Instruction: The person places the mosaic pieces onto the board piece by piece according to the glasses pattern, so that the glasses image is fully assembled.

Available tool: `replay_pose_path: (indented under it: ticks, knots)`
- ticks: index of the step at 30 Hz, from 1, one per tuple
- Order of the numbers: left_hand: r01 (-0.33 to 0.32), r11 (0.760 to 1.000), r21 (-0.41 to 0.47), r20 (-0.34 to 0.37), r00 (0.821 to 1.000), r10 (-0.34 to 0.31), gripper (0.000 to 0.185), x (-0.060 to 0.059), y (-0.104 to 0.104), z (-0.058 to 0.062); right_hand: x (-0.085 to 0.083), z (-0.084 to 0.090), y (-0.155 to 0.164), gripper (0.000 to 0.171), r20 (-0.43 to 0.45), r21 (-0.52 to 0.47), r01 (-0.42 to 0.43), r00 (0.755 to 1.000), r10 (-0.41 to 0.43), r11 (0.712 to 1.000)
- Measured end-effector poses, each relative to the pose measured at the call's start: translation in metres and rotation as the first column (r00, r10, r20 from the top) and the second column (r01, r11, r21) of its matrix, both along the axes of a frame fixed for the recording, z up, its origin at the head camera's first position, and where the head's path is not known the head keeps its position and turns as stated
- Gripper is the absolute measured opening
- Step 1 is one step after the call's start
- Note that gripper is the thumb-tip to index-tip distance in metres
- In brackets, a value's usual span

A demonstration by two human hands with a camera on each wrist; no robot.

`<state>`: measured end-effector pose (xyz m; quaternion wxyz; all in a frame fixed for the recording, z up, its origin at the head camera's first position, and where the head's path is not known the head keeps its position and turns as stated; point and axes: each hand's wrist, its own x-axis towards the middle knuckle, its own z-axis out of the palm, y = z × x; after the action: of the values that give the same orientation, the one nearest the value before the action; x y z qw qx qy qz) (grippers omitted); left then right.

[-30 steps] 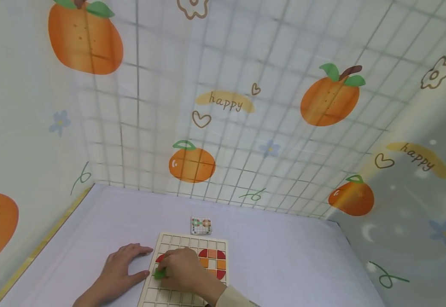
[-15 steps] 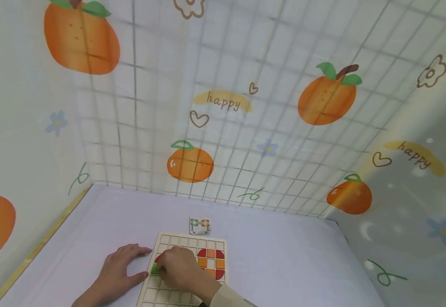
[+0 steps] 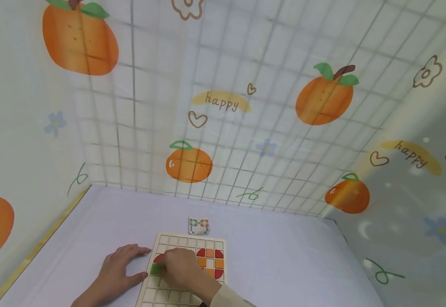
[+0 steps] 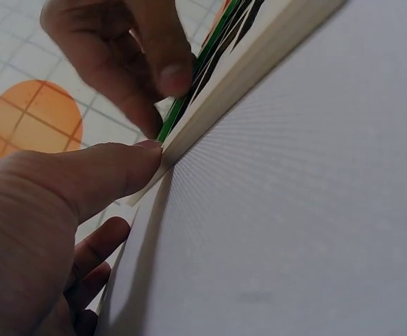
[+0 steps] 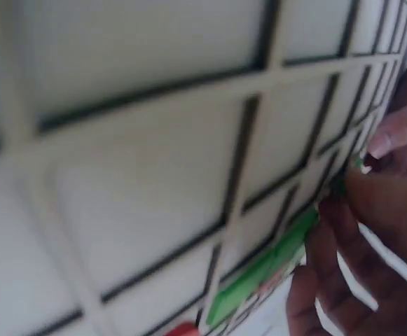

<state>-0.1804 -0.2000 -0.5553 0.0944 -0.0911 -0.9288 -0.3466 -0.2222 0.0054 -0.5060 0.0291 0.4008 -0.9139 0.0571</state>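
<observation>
A pale wooden grid board (image 3: 150,294) lies on the table before me. My right hand (image 3: 180,267) bends over its left side, thumb and fingertips at a green tile (image 3: 155,268) in a cell by the edge. Just above that tile sits a red rounded tile (image 3: 158,258), partly covered by the fingers. My left hand (image 3: 117,269) lies beside the board with fingers stretched and spread. In the left wrist view its thumb (image 4: 119,171) touches the board's edge, close to the right fingertips. More green tiles (image 5: 259,273) show in the right wrist view; the right hand hides the board's middle.
Red rounded tiles (image 3: 219,273) and orange square tiles (image 3: 219,264) form a ring on the board's right side. Beyond its far edge lies a small pattern card (image 3: 199,226). A printed curtain (image 3: 230,140) stands round the table's back and sides.
My right hand has moved slightly left with the green tile, which now lies flat in the cell at the board's left edge. The left hand stays in place.
</observation>
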Motion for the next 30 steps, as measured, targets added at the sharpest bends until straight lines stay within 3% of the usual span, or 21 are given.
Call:
replay_pose_path:
  ticks: [5, 9, 17, 21, 23, 26, 30]
  knots:
    - [-0.009, 1.000, -0.009, 0.034, 0.999, 0.010, 0.056, -0.001, 0.000, -0.002, 0.001, 0.004, 0.013, 0.024, 0.013, 0.051, -0.129, 0.992, 0.128, 0.990]
    - [-0.006, 1.000, 0.004, 0.040, 0.999, 0.006, 0.056, -0.001, 0.000, -0.002, 0.004, 0.006, 0.030, 0.025, -0.002, 0.027, -0.157, 0.988, 0.157, 0.987]
    - [-0.014, 1.000, -0.012, 0.086, 0.996, 0.015, 0.058, -0.006, 0.005, -0.004, 0.015, 0.011, 0.094, 0.025, 0.042, -0.151, -0.078, 0.995, 0.086, 0.985]
    - [-0.020, 1.000, -0.007, 0.110, 0.994, 0.021, 0.058, -0.005, 0.006, -0.003, 0.023, 0.009, 0.138, 0.025, 0.146, -0.164, 0.056, 0.989, -0.032, 0.985]
    - [-0.022, 1.000, -0.006, 0.117, 0.993, 0.022, 0.059, -0.004, 0.006, -0.002, 0.027, 0.009, 0.158, 0.027, 0.229, -0.124, 0.176, 0.963, -0.145, 0.976]
    - [-0.028, 1.000, -0.005, 0.117, 0.993, 0.028, 0.059, -0.002, 0.006, -0.002, 0.033, 0.006, 0.181, 0.031, 0.301, -0.032, 0.351, 0.896, -0.326, 0.936]
    - [-0.035, 0.999, -0.010, 0.110, 0.993, 0.036, 0.058, -0.001, 0.004, -0.003, 0.042, -0.001, 0.211, 0.033, 0.316, 0.077, 0.443, 0.839, -0.444, 0.893]
